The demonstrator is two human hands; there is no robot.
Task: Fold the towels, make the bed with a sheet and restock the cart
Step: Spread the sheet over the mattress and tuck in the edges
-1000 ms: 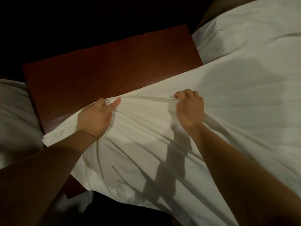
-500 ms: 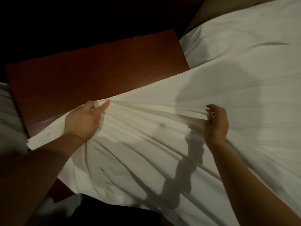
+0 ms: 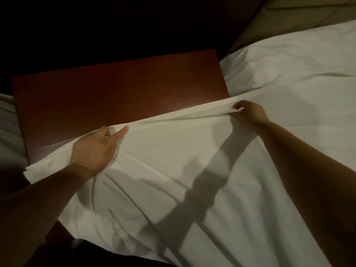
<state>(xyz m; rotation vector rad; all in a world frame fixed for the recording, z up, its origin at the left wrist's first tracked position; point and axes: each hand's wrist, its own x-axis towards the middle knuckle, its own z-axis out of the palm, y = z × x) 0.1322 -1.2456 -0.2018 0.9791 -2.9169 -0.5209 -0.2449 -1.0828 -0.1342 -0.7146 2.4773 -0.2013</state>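
A white sheet (image 3: 173, 166) drapes from the bed on the right over the edge of a dark red wooden nightstand (image 3: 115, 89). My left hand (image 3: 96, 149) grips the sheet's top edge at the left, with the forefinger stretched along the hem. My right hand (image 3: 248, 112) pinches the same edge farther right, near the mattress side. The edge runs taut between the two hands. Both forearms cast shadows on the cloth below.
The bed's white surface (image 3: 298, 78) fills the right side, with a beige headboard or wall panel (image 3: 289, 16) behind it. More pale bedding (image 3: 9, 122) lies at the far left. The space behind the nightstand is dark.
My right hand has slid rightward along the sheet's edge, away from the left hand, and the edge between them has drawn out longer and straighter. The left hand keeps its hold.
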